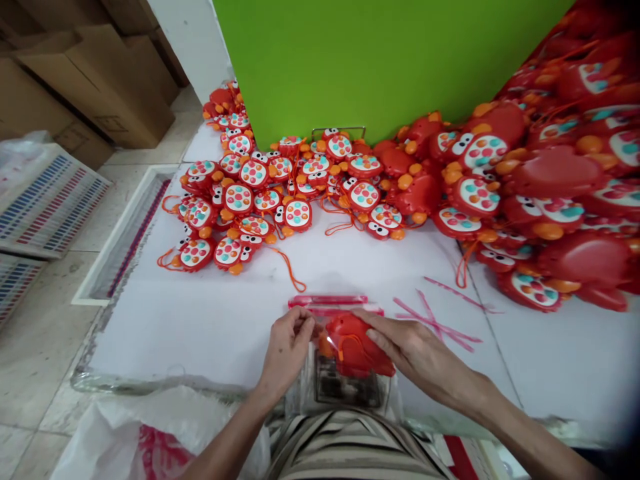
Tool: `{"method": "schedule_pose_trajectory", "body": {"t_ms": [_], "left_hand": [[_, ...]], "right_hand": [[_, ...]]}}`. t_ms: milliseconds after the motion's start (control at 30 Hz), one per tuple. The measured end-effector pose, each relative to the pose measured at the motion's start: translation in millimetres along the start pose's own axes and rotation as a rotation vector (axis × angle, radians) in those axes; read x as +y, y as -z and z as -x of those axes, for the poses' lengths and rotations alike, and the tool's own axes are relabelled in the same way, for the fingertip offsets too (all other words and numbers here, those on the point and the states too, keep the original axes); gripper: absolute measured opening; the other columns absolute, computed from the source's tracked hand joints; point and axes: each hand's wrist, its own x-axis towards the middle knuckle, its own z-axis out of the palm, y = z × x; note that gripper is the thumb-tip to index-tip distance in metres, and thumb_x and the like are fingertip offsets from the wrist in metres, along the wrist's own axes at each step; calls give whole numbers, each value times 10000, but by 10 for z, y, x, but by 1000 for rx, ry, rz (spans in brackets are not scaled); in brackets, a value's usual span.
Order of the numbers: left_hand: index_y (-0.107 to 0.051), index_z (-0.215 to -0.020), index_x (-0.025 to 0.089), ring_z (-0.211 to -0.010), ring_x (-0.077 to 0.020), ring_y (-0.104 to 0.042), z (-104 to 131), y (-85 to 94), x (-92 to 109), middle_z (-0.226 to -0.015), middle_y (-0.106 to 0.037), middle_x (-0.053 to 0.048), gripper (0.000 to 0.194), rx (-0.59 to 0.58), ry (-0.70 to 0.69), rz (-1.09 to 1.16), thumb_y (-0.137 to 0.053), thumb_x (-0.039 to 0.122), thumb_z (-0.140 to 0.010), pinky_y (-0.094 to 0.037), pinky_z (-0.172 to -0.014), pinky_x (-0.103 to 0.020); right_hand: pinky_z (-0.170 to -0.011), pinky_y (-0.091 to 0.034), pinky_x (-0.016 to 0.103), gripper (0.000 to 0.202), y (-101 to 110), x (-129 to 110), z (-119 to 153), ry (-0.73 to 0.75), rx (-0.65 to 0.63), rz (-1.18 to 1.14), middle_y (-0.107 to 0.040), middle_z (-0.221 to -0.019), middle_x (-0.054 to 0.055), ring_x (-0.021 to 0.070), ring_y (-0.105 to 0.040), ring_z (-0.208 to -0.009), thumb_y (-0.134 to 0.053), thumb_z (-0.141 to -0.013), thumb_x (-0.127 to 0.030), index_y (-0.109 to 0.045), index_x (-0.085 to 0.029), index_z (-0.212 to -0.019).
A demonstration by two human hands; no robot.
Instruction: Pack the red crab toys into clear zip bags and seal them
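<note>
A red crab toy (356,350) lies back side up in front of me, with an orange cord looped over it. My right hand (407,340) holds its right side, thumb and fingers on the shell. At the toy's left edge my left hand (290,340) is closed in a pinch on what looks like a clear plastic bag (329,341); a glare shows there, and the fingertips are partly hidden. Just beyond the toy lie pink-edged clear bags (327,300). Beneath it sits a dark, worn rectangular pad (345,387) at the table's front edge.
Many crab toys (297,213) with coloured buttons spread across the back of the white table (200,320), piled high at right (560,173). Pink strips (435,319) lie right of my hands. A green panel (380,67) stands behind. Cartons (95,80) and crates (50,193) are left.
</note>
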Motion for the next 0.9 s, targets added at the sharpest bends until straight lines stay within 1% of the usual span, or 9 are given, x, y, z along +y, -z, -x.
{"method": "schedule_pose_trajectory", "body": {"t_ms": [133, 200, 267, 333, 433, 533, 633, 767, 900], "left_hand": [[-526, -771, 170, -703, -166, -628, 49, -50, 11, -715, -629, -25, 184, -29, -2, 51, -467, 327, -846, -516, -670, -295], [-509, -780, 176, -711, -171, -638, 67, -66, 9, -750, -643, -34, 190, -33, 11, 91, -467, 347, -851, -525, -662, -299], [-489, -783, 182, -711, -172, -648, 77, -73, -1, -792, -660, -40, 190, -37, 42, 158, -471, 358, -851, -532, -658, -300], [-493, -821, 183, -718, -174, -657, 77, -70, -10, -812, -674, -40, 172, -56, 64, 205, -483, 353, -847, -535, -672, -303], [-562, -945, 163, -777, -186, -655, 59, -53, -6, -829, -692, -47, 188, -81, 31, 102, -501, 305, -837, -519, -732, -310], [-648, -926, 151, -828, -195, -636, 32, -40, 32, -868, -702, -56, 217, -99, -42, -48, -471, 234, -832, -494, -763, -306], [-679, -883, 158, -773, -180, -621, 23, -53, 87, -843, -702, -39, 273, -136, -96, -104, -413, 158, -821, -479, -715, -281], [-669, -878, 152, -700, -179, -602, 52, -100, 105, -788, -690, -47, 290, -88, -126, -259, -391, 117, -804, -455, -658, -280], [-631, -953, 170, -735, -199, -621, 86, -113, 53, -816, -687, -59, 294, -86, -142, -380, -361, 147, -838, -463, -694, -312]], "right_hand": [[-660, -484, 248, 308, 59, -99, -82, 125, -217, 54, -697, -876, 21, 154, -645, -762, -343, -956, -306, -641, -245, -1005], [-574, -450, 231, 319, 29, -133, -109, 106, -177, 204, -675, -774, 33, 143, -620, -653, -378, -943, -282, -658, -200, -815], [-550, -427, 231, 316, -26, -157, -132, 76, -51, 335, -653, -739, 51, 146, -600, -632, -403, -923, -237, -642, -179, -725], [-587, -435, 242, 272, -91, -184, -166, 81, 75, 345, -650, -757, 59, 162, -601, -686, -423, -903, -202, -646, -182, -748], [-651, -451, 262, 203, -192, -242, -252, 96, 178, 241, -664, -820, 51, 174, -613, -755, -446, -889, -191, -649, -196, -877], [-637, -441, 273, 193, -281, -292, -347, 80, 182, 219, -674, -841, 47, 184, -624, -746, -450, -875, -150, -636, -187, -912], [-618, -424, 282, 209, -341, -318, -415, 69, 162, 264, -674, -827, 57, 196, -622, -731, -439, -849, -94, -631, -163, -895], [-617, -421, 280, 201, -372, -355, -478, 109, 179, 311, -671, -817, 71, 196, -612, -731, -442, -818, -75, -623, -149, -865], [-606, -425, 249, 146, -312, -304, -471, 13, 259, 132, -664, -745, 37, 158, -601, -662, -475, -795, -113, -612, -165, -796]]}}
